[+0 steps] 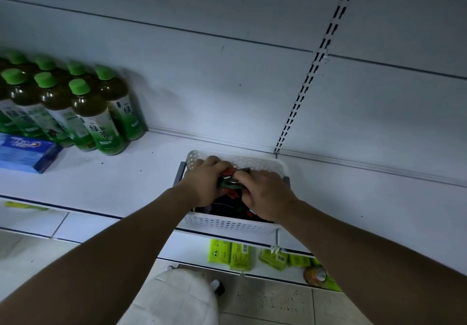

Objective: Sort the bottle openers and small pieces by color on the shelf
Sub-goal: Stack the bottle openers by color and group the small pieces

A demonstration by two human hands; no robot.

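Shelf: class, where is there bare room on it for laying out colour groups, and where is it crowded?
Bare shelf lies between the tea bottles and the basket, and again right of the basket. Crowded: the left end, with bottles and a blue box, and the basket, where the left hand and right hand grip bottle openers.

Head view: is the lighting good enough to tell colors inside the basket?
Head view: dim, bluish light; basket interior in deep shadow, only red and green pieces legible between left hand and right hand; wide-angle lens slants the slotted upright; bottles sharp.
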